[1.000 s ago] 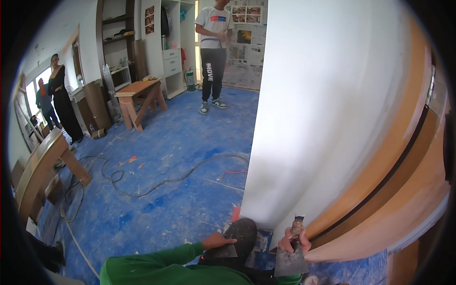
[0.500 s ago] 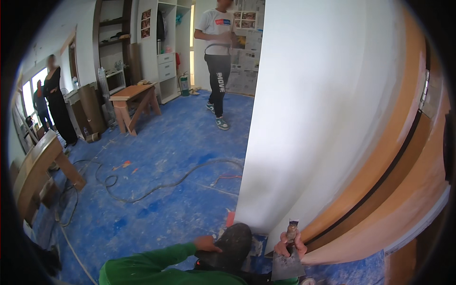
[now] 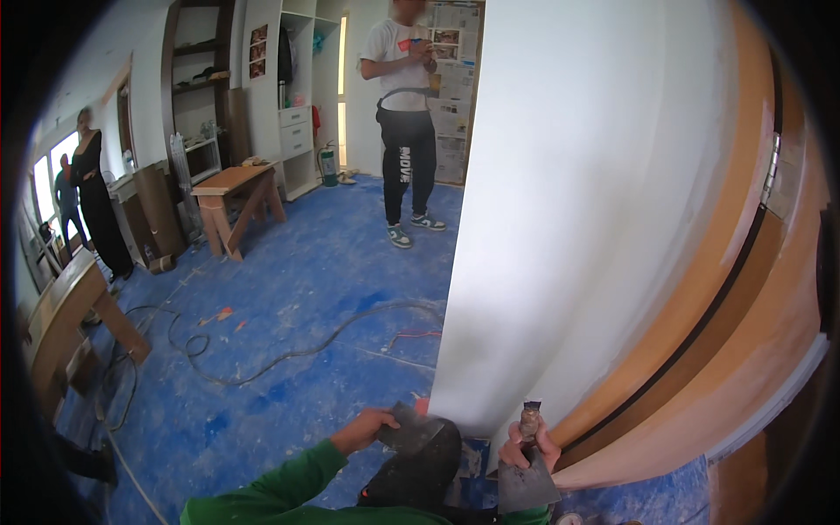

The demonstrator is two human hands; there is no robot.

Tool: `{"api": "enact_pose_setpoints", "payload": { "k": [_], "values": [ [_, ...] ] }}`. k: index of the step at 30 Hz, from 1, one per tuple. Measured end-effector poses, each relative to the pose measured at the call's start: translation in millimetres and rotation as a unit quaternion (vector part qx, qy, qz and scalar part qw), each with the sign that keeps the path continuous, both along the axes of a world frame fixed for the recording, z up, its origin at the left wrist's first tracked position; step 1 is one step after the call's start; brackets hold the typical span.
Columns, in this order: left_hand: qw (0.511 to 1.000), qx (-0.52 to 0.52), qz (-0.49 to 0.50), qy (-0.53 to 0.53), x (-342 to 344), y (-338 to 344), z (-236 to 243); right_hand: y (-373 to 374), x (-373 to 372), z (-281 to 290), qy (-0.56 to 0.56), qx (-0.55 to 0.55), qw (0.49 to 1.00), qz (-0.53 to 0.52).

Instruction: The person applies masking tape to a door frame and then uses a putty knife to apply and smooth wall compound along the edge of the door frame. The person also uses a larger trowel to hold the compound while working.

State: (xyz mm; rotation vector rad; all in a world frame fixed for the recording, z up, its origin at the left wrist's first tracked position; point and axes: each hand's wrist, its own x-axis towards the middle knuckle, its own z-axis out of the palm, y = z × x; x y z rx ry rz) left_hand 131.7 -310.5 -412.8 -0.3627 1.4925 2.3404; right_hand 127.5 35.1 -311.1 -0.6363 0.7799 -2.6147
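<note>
Two hands work low at the white wall (image 3: pixel 577 175). Left hand (image 3: pixel 367 429) grips a dark flat board (image 3: pixel 416 429) by the wall's bottom edge. Right hand (image 3: pixel 529 446) squeezes a putty knife (image 3: pixel 525 477) (blade down). Most wall looks smooth; I think only the bottom is left

One head-worn fisheye view, angled down and forward; white wall (image 3: pixel 595 192) close ahead; blue floor (image 3: pixel 297 297) stretching beyond
</note>
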Motion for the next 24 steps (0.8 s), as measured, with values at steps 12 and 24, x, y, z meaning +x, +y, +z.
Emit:
{"api": "enact_pose_setpoints", "payload": {
  "k": [12, 24],
  "values": [
    [0.983, 0.145, 0.055, 0.102, -15.0, 39.7, 122.9, -10.8, -7.2, 17.0, -0.056, -0.06, 0.996, -0.029],
    [0.968, 0.151, 0.09, 0.178, -2.4, 61.6, 208.2, -0.4, 1.1, 36.8, -0.038, -0.024, 0.993, -0.111]
  ]
}}
